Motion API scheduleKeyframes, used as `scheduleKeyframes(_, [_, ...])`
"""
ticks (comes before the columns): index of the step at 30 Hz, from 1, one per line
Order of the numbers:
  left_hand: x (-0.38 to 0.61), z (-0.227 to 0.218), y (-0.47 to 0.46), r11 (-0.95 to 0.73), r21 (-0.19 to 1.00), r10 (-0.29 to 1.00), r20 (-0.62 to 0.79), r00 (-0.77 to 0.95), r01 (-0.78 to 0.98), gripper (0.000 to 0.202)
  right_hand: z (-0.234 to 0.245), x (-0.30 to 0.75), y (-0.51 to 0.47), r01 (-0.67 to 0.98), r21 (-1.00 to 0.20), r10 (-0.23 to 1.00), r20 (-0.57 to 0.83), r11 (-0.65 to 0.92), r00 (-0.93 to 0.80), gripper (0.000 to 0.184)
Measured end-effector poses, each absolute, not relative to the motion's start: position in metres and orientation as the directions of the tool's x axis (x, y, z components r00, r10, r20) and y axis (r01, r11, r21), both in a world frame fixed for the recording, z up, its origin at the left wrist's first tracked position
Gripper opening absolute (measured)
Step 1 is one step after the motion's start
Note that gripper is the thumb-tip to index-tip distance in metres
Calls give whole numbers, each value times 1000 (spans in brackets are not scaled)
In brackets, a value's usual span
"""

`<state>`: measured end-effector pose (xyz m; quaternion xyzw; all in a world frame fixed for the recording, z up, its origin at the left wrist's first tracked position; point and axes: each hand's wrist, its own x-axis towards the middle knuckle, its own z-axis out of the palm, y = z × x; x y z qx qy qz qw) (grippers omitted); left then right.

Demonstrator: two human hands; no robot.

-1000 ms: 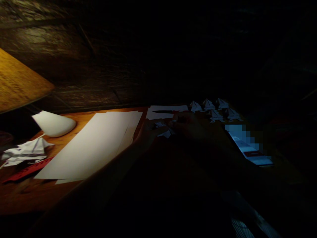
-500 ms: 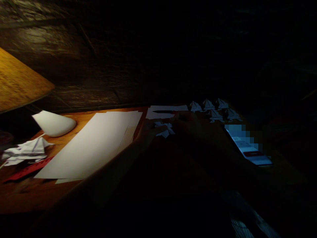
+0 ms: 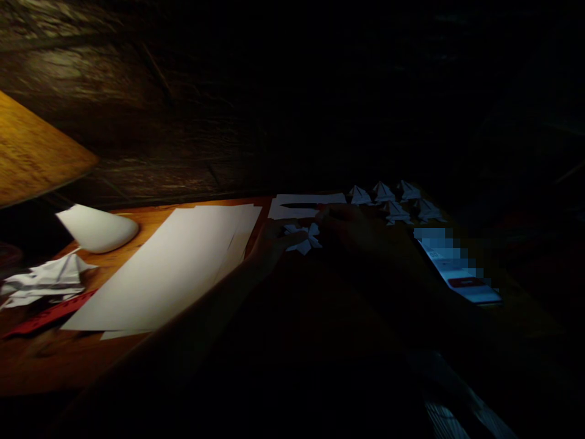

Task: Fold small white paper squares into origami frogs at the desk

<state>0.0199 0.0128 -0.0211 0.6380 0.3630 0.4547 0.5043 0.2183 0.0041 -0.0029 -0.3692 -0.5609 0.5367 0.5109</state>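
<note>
A small white origami figure [image 3: 307,244] with several pointed flaps is held over the dark middle of the table. My left hand [image 3: 274,235] grips it from the left, its thumb lying across the paper. At the figure's right side, my right hand [image 3: 345,224] has bent fingers closed at the paper's edge; deep shadow hides much of them. Just behind both hands lie small white sheets [image 3: 286,207] with a dark, slim pointed object [image 3: 297,206] on top. Several finished-looking origami figures [image 3: 397,211] stand in two rows beyond my right hand.
A stack of large white sheets [image 3: 169,268] lies left of my arm. Further left are a crumpled folded paper [image 3: 50,280], a red ruler [image 3: 50,316] and a lamp with white base [image 3: 98,228] and yellowish shade [image 3: 41,152]. A lit phone [image 3: 466,280] rests at right.
The view has shifted very slightly. Both hands stay around the origami figure in nearly the same pose, with only a small shift of the fingers.
</note>
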Motion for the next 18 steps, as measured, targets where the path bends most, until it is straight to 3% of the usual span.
scheduleKeyframes(9, [23,-15,8,-242,970,917,223,332,18,20,4,221,1,11,-971,948,230,239,-220,37])
scheduleKeyframes(15, [24,-12,9,-263,964,927,242,287,34,24,3,219,-4,-60,-985,955,169,160,-244,44])
scheduleKeyframes(18, [24,-14,11,-231,973,943,218,252,25,27,6,218,-6,9,-984,933,164,176,-320,39])
